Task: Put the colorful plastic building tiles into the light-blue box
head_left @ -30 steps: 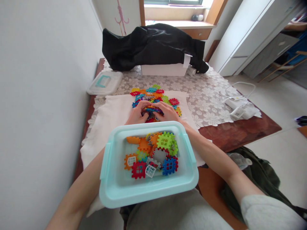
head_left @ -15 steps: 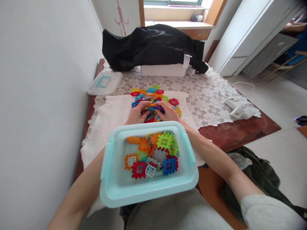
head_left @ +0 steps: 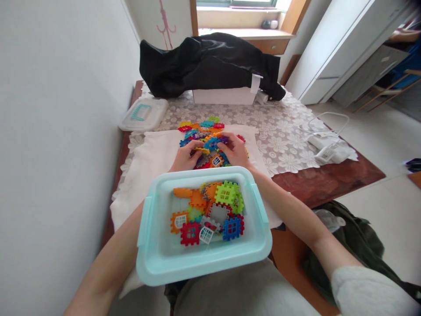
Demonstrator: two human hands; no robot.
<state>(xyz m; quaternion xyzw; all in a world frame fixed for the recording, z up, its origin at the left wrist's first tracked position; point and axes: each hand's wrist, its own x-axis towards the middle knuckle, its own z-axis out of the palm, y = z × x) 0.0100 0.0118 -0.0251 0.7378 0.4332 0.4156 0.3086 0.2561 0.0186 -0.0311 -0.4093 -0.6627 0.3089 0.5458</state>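
Note:
My left hand pinches a yellow notched building tile between thumb and fingers. To its right, my right hand is closed around a group of blue, orange and purple building tiles; I cannot tell how many it holds. Both hands are over a pile of colourful tiles on a white cloth. In the pile, an orange tile with a white window shows just below the hands. Nearer to me is a pale turquoise tub with orange, green, grey, red and blue tiles inside.
A clear lid with a turquoise handle is at the table's left. Black fabric covers a white box at the back. A white device with a cable lies to the right. The wall borders the left side.
My hands have moved apart from the stack they held together. The yellow tile is now separate in my left hand, while the blue and orange ones stay in my right.

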